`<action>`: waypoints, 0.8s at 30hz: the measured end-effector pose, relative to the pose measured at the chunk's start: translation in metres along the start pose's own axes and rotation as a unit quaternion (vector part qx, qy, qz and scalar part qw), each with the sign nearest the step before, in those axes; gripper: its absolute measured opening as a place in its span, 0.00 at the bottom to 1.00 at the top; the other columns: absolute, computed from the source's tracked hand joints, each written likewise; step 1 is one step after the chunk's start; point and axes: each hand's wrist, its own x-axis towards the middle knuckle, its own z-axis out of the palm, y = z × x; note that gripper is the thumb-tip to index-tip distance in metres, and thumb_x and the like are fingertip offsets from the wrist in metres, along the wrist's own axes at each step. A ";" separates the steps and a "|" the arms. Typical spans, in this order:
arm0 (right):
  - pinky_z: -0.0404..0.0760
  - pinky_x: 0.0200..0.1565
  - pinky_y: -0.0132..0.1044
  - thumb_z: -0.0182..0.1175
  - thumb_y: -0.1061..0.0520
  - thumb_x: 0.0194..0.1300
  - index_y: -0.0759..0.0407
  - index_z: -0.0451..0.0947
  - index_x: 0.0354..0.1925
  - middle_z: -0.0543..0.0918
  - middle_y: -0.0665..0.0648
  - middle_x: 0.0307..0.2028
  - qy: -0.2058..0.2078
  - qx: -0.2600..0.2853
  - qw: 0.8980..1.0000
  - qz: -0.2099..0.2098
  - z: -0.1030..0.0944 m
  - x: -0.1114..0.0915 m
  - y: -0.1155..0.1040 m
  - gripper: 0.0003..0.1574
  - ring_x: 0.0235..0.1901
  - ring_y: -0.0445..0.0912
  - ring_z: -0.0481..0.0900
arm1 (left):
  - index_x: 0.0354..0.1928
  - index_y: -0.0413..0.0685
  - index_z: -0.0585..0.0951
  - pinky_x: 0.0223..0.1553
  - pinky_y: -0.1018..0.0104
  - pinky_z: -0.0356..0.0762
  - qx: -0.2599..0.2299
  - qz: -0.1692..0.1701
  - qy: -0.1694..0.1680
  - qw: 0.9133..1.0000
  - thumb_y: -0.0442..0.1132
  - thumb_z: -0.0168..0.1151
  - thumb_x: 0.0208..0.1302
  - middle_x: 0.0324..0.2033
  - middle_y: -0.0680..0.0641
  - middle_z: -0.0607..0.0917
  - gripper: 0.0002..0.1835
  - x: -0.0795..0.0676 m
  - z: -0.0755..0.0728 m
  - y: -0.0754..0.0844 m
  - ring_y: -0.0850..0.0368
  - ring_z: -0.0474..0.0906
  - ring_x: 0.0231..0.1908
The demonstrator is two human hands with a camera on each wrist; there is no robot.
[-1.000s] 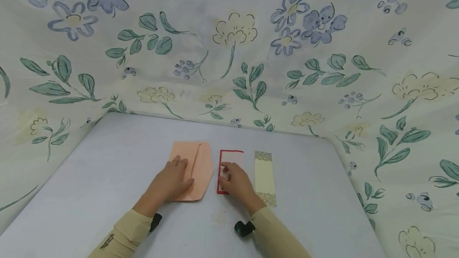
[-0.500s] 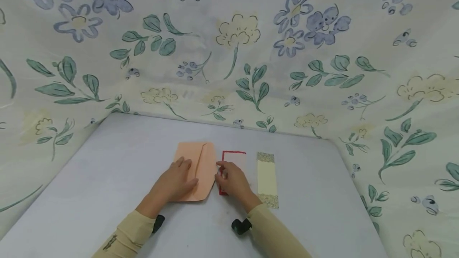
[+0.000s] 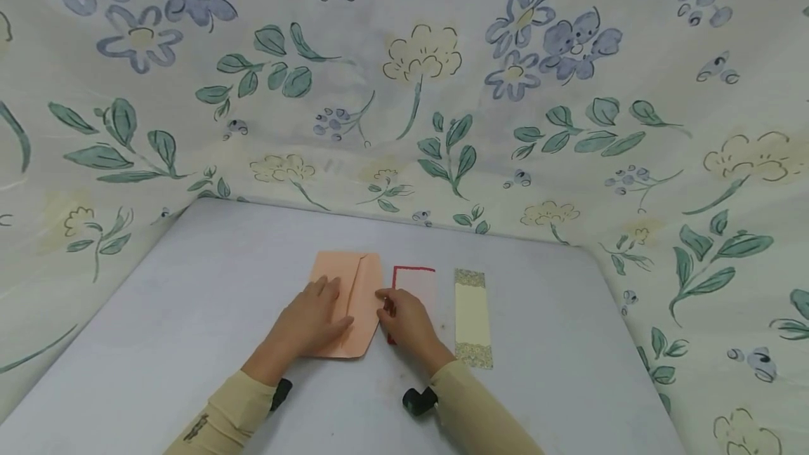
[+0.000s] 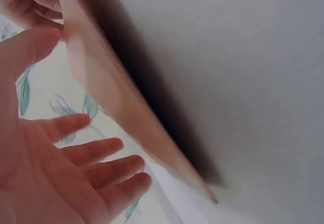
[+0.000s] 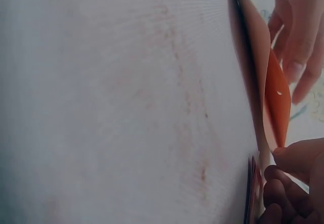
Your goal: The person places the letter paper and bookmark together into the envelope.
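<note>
- Pinching the right-facing edge of a peach envelope [image 3: 365, 293] between thumb and finger, the right grip [image 3: 409, 319] is clamped on it; how many layers it holds, I cannot tell.
- The left grip [image 3: 312, 321] has its fingers apart, resting on the envelope.
- For a good lift, I'd pinch lightly and raise the edge evenly while the left grip steadies the body; a hard tug could crease or tear it.
- Seen from the right wrist, the pinched side gapes, orange inside, so little force should be needed.
- The envelope lies on the counter [image 3: 543, 321], about midway between its left and right edges, short of the far edge.
- Its long axis runs from the near side toward the far edge; its tapering side points toward the counter's right edge.
- Just beside it is a red-bordered card [image 3: 417, 281], partly hidden by the right grip; farther right lies a cream strip [image 3: 472, 311], its long axis running likewise.
</note>
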 end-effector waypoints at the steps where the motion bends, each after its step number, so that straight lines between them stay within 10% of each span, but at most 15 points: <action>1: 0.73 0.33 0.30 0.65 0.60 0.69 0.58 0.82 0.58 0.77 0.47 0.32 -0.001 -0.001 1.000 0.002 0.000 0.000 0.000 0.20 0.30 0.38 0.71 | 0.72 0.34 0.67 0.63 0.36 0.68 0.004 0.011 0.005 1.000 0.51 0.67 0.67 0.69 0.25 0.67 0.40 0.001 0.000 0.000 0.27 0.65 0.68; 8: 0.73 0.34 0.29 0.65 0.59 0.68 0.57 0.83 0.58 0.77 0.46 0.32 -0.005 0.000 1.000 0.014 0.001 0.000 -0.001 0.20 0.31 0.38 0.71 | 0.70 0.48 0.74 0.64 0.29 0.62 0.049 0.073 -0.007 0.996 0.53 0.70 0.65 0.70 0.26 0.66 0.35 0.010 0.001 0.002 0.22 0.61 0.68; 24: 0.76 0.35 0.29 0.66 0.58 0.68 0.53 0.83 0.56 0.80 0.47 0.35 0.015 0.099 0.994 0.052 0.001 0.002 -0.002 0.18 0.32 0.37 0.74 | 0.69 0.49 0.76 0.59 0.30 0.69 0.010 0.030 -0.038 0.999 0.53 0.66 0.67 0.72 0.28 0.63 0.31 0.009 -0.001 -0.002 0.19 0.61 0.67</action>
